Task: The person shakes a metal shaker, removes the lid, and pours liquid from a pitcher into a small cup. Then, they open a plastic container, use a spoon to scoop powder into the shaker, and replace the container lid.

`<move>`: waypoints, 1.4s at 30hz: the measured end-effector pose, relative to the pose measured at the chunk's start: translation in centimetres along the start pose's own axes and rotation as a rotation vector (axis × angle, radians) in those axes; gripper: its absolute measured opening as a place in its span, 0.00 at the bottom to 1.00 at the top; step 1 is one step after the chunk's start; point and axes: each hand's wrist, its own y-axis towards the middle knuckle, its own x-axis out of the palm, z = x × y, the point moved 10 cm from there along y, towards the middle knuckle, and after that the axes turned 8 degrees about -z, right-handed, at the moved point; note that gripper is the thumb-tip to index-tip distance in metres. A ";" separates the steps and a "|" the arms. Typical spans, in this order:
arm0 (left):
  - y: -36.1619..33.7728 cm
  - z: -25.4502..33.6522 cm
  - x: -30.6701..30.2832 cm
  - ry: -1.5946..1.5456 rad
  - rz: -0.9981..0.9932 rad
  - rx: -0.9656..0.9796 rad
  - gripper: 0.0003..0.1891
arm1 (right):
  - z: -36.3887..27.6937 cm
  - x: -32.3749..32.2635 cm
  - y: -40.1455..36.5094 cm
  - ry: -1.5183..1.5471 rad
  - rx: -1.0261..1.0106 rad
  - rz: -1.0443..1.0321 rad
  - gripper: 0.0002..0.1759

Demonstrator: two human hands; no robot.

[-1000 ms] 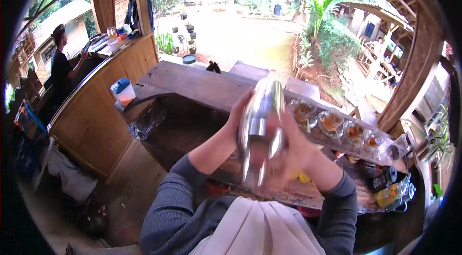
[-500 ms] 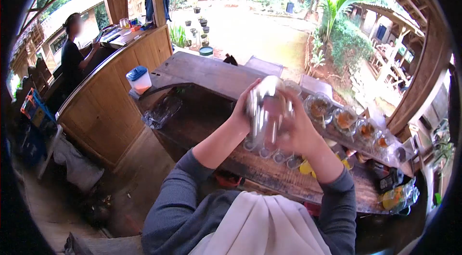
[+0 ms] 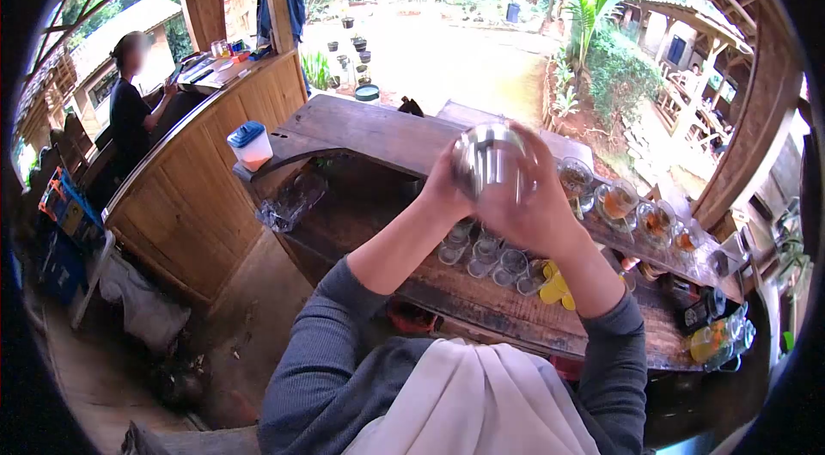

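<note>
A shiny metal shaker (image 3: 491, 158) is held up in front of me between both hands, above the wooden counter. My left hand (image 3: 449, 184) wraps its left side with closed fingers. Around its right side and lower part, my right hand (image 3: 540, 197) is closed too. The shaker's lower end is partly hidden by my hands. Below the hands, several clear glasses (image 3: 512, 262) stand on the lower counter, with yellow glasses (image 3: 555, 285) to their right.
Several glasses with orange-brown contents (image 3: 617, 200) line the raised shelf at right. A blue-lidded container (image 3: 250, 146) stands at left, near a plastic bag (image 3: 294, 197). A pitcher (image 3: 718, 339) is at far right. Another person (image 3: 131, 103) is behind the left counter (image 3: 193, 197).
Both hands and the shaker have shifted slightly upward and right. The shaker looks less blurred, and the clear glasses below show more fully.
</note>
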 end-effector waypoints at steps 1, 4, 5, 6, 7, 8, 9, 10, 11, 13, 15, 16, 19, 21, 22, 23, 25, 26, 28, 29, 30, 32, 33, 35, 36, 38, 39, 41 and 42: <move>0.9 -1.1 0.0 -0.083 0.122 0.025 0.21 | 5.1 0.8 -1.1 0.719 0.491 0.177 0.28; 1.8 -1.9 0.7 -0.120 0.085 0.174 0.20 | 2.9 -2.5 -0.3 0.226 0.154 0.133 0.37; 1.9 -0.7 1.2 0.333 -0.040 0.308 0.22 | -0.8 -3.7 -0.1 -0.141 -0.075 0.024 0.37; 1.5 -2.2 5.2 0.191 -0.128 0.137 0.24 | -3.4 -5.8 -0.6 -0.031 -0.101 -0.005 0.32; 0.3 -3.6 9.9 0.039 -0.210 -0.038 0.26 | -5.7 -7.5 -0.9 0.080 -0.119 -0.040 0.30; -0.3 -3.1 11.6 0.116 -0.295 0.062 0.29 | -9.3 -9.9 -1.6 -0.113 -0.442 0.125 0.28; -0.4 -3.1 13.0 0.187 -0.383 0.163 0.31 | -11.9 -11.1 -3.7 -0.312 -0.769 0.279 0.26; 0.0 -3.4 14.8 0.317 -0.534 0.281 0.28 | -10.9 -11.8 -4.1 -0.339 -0.750 0.257 0.26; 1.5 -4.1 15.0 0.292 -0.551 0.256 0.28 | -7.7 -12.7 -3.6 -0.202 -0.510 0.181 0.29; 6.3 -9.0 12.6 -0.058 -0.362 -0.261 0.24 | -0.2 -12.8 -4.8 0.078 -0.016 0.061 0.35; 11.7 -10.4 9.8 0.099 -0.508 -0.016 0.24 | 3.9 -12.9 -5.3 -0.256 0.202 0.141 0.39; 12.2 -12.4 10.1 0.010 -0.382 -0.114 0.23 | 7.8 -12.7 -8.0 0.024 0.367 0.342 0.39; 11.8 -15.9 13.8 -0.183 -0.467 -0.242 0.24 | 4.1 -16.6 -7.3 -0.225 0.371 0.203 0.43; 8.6 -16.5 21.0 -0.391 -0.719 -0.440 0.26 | 2.7 -17.4 -9.7 0.725 0.278 0.402 0.34; 10.3 -16.4 20.7 -0.079 -0.670 -0.284 0.26 | 1.3 -18.1 -10.4 0.757 0.219 0.328 0.36; 11.8 -16.0 20.8 0.228 -0.615 -0.117 0.26 | -3.8 -19.8 -10.0 -0.066 -0.085 0.162 0.37; 8.8 -14.5 26.8 -0.129 -0.945 0.147 0.26 | -4.5 -21.3 -10.9 -0.432 -0.220 0.121 0.41; 11.5 -18.1 25.7 -0.194 -0.907 -0.166 0.24 | -2.4 -22.4 -11.5 -0.478 -0.108 0.108 0.42; 17.8 -23.1 20.6 0.235 -0.613 -0.262 0.21 | 2.8 -24.5 -12.4 -0.661 0.187 0.115 0.46; 19.8 -24.7 21.0 0.435 -0.825 -0.084 0.25 | 4.5 -25.3 -13.2 -0.700 0.298 0.184 0.48; 23.1 -28.6 18.1 0.150 -0.604 -0.315 0.23 | 8.0 -26.4 -16.4 -0.484 0.416 0.348 0.46; 22.4 -32.6 17.8 -0.110 -0.196 -0.579 0.19 | 9.3 -28.7 -18.1 -0.223 0.568 0.431 0.36; 20.1 -31.6 24.1 -0.404 -0.747 -0.567 0.24 | 8.8 -29.3 -18.7 -0.127 0.634 0.371 0.33; 18.3 -32.9 25.3 -0.267 -0.661 -0.708 0.23 | 0.6 -28.4 -17.3 -0.436 0.257 0.095 0.32; 15.3 -31.0 28.5 -0.364 -0.796 -0.676 0.22 | -2.8 -28.1 -18.5 -0.394 0.017 0.078 0.37; 17.5 -30.7 29.2 0.061 -0.959 -0.232 0.22 | -1.2 -30.2 -19.9 -0.504 0.067 0.104 0.36; 17.0 -32.2 29.2 0.057 -0.964 -0.289 0.22 | 0.1 -31.6 -20.6 -0.600 0.114 0.134 0.35; 20.5 -35.9 30.3 -0.127 -0.912 -0.525 0.21 | 2.9 -34.2 -22.1 -0.786 0.206 0.192 0.35; 22.3 -38.2 30.1 -0.019 -0.874 -0.591 0.20 | 4.1 -35.4 -22.9 -0.877 0.248 0.221 0.36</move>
